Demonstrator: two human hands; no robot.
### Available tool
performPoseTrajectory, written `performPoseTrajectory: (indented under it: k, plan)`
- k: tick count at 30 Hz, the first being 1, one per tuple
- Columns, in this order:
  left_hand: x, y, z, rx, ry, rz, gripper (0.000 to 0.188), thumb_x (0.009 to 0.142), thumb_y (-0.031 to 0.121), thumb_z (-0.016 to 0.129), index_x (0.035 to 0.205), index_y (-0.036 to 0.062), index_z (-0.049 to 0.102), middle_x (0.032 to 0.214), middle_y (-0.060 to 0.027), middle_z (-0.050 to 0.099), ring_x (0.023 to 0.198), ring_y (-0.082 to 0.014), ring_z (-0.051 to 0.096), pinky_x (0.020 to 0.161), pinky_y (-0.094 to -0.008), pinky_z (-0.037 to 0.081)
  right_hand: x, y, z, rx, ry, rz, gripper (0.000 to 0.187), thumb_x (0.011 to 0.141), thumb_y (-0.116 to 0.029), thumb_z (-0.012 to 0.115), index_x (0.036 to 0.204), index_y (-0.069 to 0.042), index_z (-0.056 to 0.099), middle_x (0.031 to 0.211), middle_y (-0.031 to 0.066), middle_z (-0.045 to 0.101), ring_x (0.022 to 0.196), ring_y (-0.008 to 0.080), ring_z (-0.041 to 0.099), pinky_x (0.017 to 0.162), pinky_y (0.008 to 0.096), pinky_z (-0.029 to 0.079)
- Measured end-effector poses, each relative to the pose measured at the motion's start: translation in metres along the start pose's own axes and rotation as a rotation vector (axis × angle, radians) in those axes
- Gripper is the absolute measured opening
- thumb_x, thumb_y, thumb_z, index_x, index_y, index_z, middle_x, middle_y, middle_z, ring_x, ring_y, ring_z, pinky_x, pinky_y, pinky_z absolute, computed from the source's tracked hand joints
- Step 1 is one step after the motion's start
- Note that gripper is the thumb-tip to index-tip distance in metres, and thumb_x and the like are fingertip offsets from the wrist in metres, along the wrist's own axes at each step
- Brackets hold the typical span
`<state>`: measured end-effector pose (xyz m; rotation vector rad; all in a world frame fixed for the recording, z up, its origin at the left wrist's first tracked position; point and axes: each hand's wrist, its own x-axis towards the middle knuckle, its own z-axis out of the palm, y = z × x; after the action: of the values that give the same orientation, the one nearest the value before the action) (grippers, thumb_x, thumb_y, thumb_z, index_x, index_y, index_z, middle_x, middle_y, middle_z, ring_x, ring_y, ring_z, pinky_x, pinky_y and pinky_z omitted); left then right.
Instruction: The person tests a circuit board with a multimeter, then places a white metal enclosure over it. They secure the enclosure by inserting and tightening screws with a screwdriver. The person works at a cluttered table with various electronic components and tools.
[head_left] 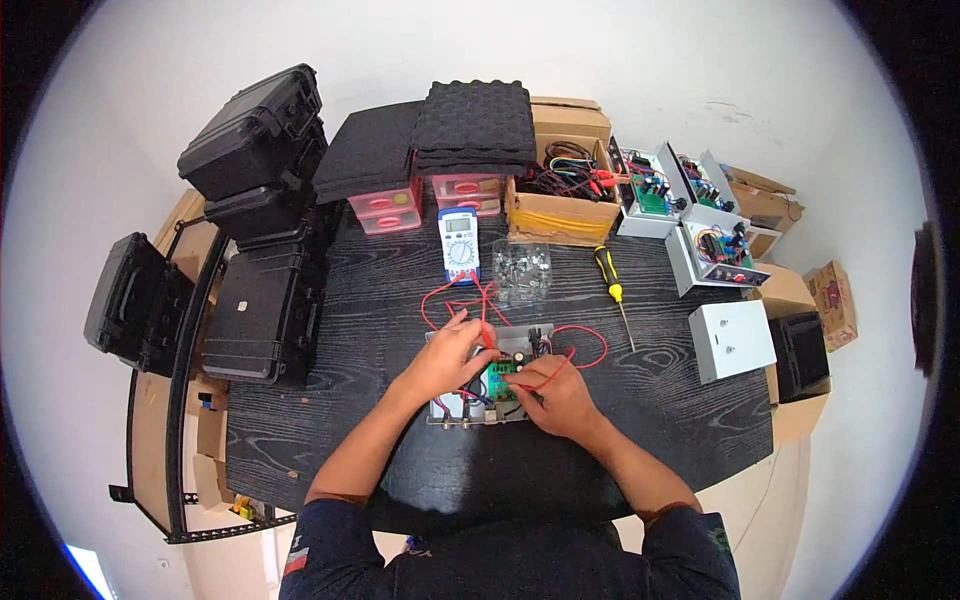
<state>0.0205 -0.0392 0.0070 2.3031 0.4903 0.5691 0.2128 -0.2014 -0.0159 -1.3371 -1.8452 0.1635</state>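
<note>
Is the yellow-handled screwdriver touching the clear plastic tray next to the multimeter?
Apart. The head view shows a strip of bare black tabletop between the yellow-handled screwdriver and the clear plastic tray; the screwdriver lies to the tray's right.

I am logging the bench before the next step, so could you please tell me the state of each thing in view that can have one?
Blue-and-white digital multimeter: lying flat, red leads attached.
Open metal box with green circuit board: uncovered, under both hands.
Left hand: holding a red probe.
Right hand: holding a red probe.
Yellow-handled screwdriver: lying untouched.
Brown cardboard box of cables: open.
Closed grey metal box: lid on.
Black hard cases: shut.
</note>
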Motion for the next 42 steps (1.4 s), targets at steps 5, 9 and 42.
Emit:
performPoseTrajectory:
  k: [5,9,42]
  plan:
    - [0.000,-0.002,0.002,0.005,0.013,0.010,0.019,0.093,0.013,0.079,0.105,0.0067,0.066,0.101,-0.0073,0.075,0.107,-0.0336,0.074,0.126,-0.0597,0.034,0.002,-0.004,-0.002,-0.045,-0.024,0.015,0.017,0.088,-0.010,0.079,0.105,-0.008,0.076,0.097,0.0092,0.071,0.092,0.0316,0.070,0.083,0.0457,0.054]
    - [0.000,-0.001,0.003,0.042,-0.017,0.004,0.019,0.093,0.013,0.079,0.104,0.0072,0.066,0.101,-0.0077,0.075,0.107,-0.0330,0.074,0.126,-0.0590,0.034,0.003,-0.005,-0.003,-0.039,-0.011,0.014,0.016,0.088,-0.009,0.079,0.104,-0.008,0.076,0.096,0.0092,0.071,0.090,0.0315,0.069,0.082,0.0459,0.054]
    - [0.000,0.003,0.006,0.183,-0.074,0.057,0.018,0.097,0.014,0.073,0.107,0.0067,0.061,0.098,-0.0099,0.073,0.105,-0.0357,0.072,0.127,-0.0615,0.029,0.001,-0.003,-0.001,0.002,-0.004,0.057,0.015,0.088,-0.009,0.078,0.103,-0.007,0.077,0.096,0.0103,0.072,0.090,0.0320,0.069,0.082,0.0449,0.055]
